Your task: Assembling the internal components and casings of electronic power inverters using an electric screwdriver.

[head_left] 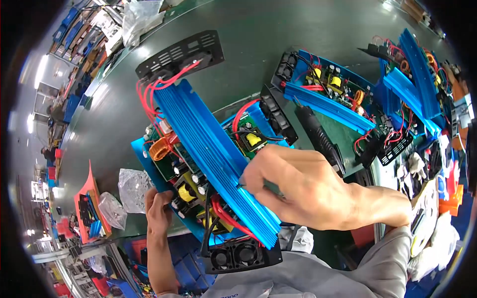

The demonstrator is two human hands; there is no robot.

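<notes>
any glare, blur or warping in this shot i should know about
Head view: pale glare patches on the green table, mostly toward its left; head view: a lamp near the left rim is blown out to white; head view: fisheye bends the table's edge into an arc, with black corners; head view: the blue heatsink and right hand look fairly sharp.

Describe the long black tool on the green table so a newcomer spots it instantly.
On the green table, look just beyond the person's right hand. Between a black twin-fan plate and a long blue bar lies a slim black tool, narrower end pointing away from the person. Its rod-like black body sets it apart: the plate is broad and the bar is blue.
</notes>
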